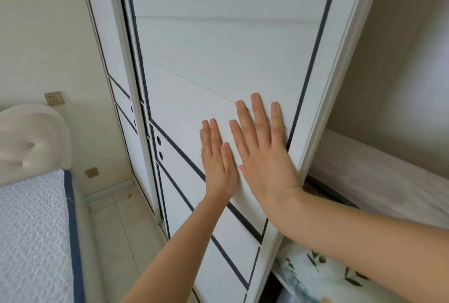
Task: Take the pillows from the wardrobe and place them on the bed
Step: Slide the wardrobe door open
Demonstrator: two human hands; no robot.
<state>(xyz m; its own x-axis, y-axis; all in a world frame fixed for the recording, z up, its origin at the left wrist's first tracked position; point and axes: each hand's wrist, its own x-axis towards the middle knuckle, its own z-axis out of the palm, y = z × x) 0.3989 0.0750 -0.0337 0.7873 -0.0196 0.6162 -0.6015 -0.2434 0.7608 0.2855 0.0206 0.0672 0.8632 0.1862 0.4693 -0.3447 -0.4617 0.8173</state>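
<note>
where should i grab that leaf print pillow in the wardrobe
Probably take the leaf print pillow by its front edge, reaching in from the open right side of the sliding door. Only that edge shows; the rest is hidden behind the door and the right arm. Both hands are flat on the door, holding nothing.

Two bare forearms enter from the lower edge of the view, each ending in a bare hand. Left hand (218, 169): no glove, ring, watch or band visible; four fingers and a thumb in view, nails short and unpainted. Right hand (264, 154): likewise uncovered, with short, plain nails and no jewellery on the fingers or wrist. Both forearms are uncovered along their whole visible length; no sleeve edge or cuff appears within the frame. No markings, bandages or writing are seen on either arm. The rest of the person is out of view.
</note>
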